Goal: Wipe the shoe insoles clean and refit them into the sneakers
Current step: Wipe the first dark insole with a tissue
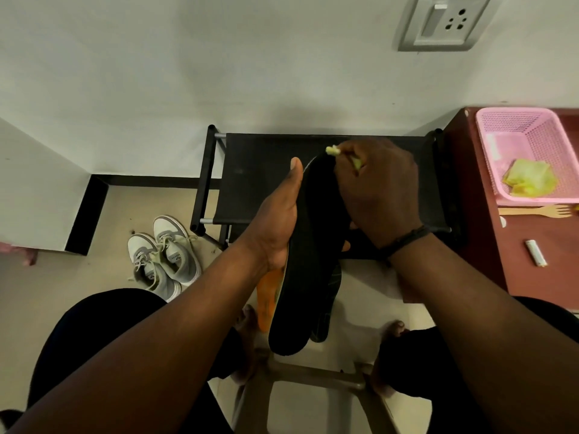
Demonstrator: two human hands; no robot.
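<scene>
Two flat black foam insoles (308,245) stacked dead centre, orange underside peeking out at 7 o'clock of them. Left hand (275,223) cupped round the stack's left edge, thumb up along it. Right hand (377,191) curled on a small yellow-green cleaning cloth (332,151), pressing on the toe end at 12 o'clock. Grey-and-white lace-up sneakers (163,255) parked on the floor at 9 o'clock. Black fabric shoe rack (250,173) behind; pink plastic mesh basket (529,133) at 2 o'clock.
</scene>
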